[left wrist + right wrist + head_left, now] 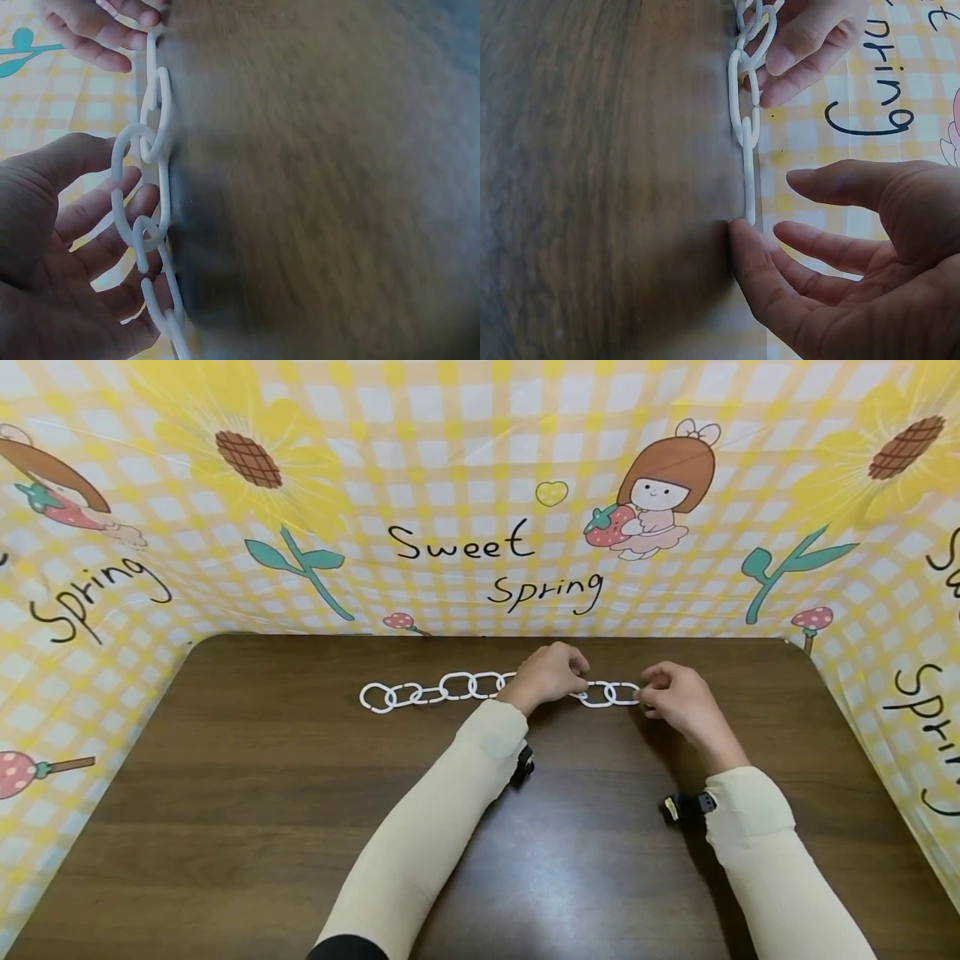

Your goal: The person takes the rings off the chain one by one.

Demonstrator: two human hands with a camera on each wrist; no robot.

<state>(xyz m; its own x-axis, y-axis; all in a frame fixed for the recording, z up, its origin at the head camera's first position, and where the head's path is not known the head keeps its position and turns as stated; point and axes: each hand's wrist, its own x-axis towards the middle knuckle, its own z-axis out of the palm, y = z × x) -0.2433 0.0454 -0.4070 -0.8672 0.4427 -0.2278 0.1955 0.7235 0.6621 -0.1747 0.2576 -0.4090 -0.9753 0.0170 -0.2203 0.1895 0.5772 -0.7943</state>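
My left hand (546, 672) sat loosely spread at the white chain (472, 686) on the table (262, 793); my right hand (678, 697), thumb held apart, touched its end link (749, 172). An uneven nudge, I judged, could skew it.

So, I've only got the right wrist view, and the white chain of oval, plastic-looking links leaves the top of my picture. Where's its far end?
Observer: The head view shows the white chain of oval, plastic-looking links ending beyond the left hand, toward the person's left.
Operator: Interesting! And what covers the arms?
Observer: Long cream-coloured fabric sleeves cover both forearms.
Operator: I see some lettering on the yellow-and-white checked cloth. Any big flowers there?
Observer: Yes, the head view shows two large yellow sunflowers with brown centres.
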